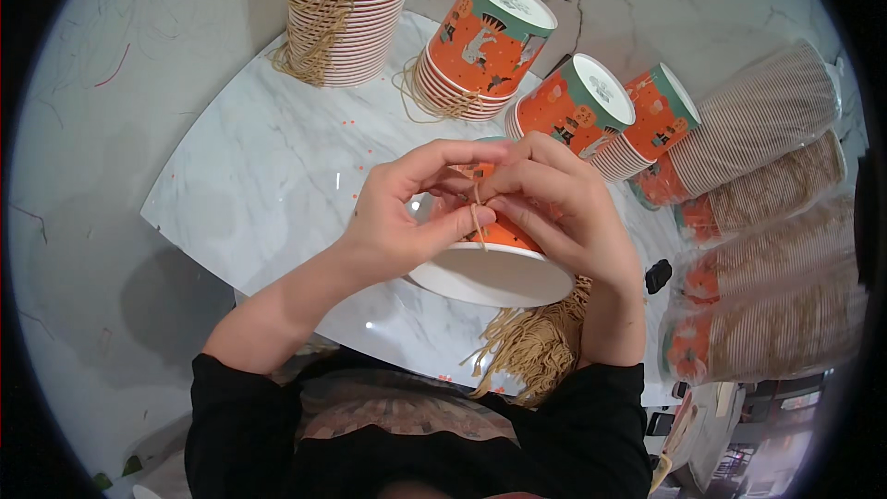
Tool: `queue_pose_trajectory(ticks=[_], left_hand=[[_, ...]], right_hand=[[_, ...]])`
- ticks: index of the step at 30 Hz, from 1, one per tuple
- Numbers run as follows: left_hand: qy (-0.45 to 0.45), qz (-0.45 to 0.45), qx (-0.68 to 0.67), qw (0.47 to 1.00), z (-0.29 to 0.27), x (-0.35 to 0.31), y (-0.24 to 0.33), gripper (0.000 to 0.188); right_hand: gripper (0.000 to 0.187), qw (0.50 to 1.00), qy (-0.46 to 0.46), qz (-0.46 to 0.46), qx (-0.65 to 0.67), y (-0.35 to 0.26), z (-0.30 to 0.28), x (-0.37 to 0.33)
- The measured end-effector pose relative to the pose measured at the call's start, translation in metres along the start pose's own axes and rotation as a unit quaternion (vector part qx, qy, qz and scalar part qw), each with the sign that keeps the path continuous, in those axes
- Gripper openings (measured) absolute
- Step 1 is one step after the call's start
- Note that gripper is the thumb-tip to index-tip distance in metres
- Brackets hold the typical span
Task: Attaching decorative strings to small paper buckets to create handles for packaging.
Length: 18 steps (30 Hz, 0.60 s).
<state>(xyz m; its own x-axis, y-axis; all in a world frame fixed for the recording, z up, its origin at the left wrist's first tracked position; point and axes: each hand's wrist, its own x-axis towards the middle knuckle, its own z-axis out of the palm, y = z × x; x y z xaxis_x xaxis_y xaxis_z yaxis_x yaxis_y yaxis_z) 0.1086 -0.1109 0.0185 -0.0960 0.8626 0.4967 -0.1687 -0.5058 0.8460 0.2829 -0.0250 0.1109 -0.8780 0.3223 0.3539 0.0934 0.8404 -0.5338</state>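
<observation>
hands [407, 212] [554, 203] pinching tan string [478, 217] on empty orange paper cup [490, 268], wrapped cup stacks [767, 249] beside

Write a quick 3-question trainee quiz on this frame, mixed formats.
1. True or false: the left hand and right hand both hold the orange paper cup.
2. The tan string is pinched: A) between the fingers over the cup, B) on the floor.
3. Fill in: the loose bundle of strings lies under the ___ forearm.

Key: 1 true; 2 A; 3 right.
</observation>
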Motion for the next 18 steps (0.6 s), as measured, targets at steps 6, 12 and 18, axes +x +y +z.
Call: queue_pose_trajectory(ticks=[6, 12, 18], left_hand=[[-0.014, 0.061, 0.066, 0.996, -0.007, -0.001, -0.003, 0.036], [0.018, 0.209, 0.178, 0.961, 0.005, 0.005, 0.001, 0.04], [0.032, 0.151, 0.087, 0.984, 0.004, 0.001, -0.007, 0.035]], right_hand=[[0.013, 0.999, 0.034, 0.007, -0.016, 0.0, -0.005, -0.004], [0.014, 0.998, 0.028, -0.022, -0.053, -0.001, -0.003, -0.002], [0.014, 0.996, 0.032, -0.051, -0.067, -0.001, -0.005, -0.003]])
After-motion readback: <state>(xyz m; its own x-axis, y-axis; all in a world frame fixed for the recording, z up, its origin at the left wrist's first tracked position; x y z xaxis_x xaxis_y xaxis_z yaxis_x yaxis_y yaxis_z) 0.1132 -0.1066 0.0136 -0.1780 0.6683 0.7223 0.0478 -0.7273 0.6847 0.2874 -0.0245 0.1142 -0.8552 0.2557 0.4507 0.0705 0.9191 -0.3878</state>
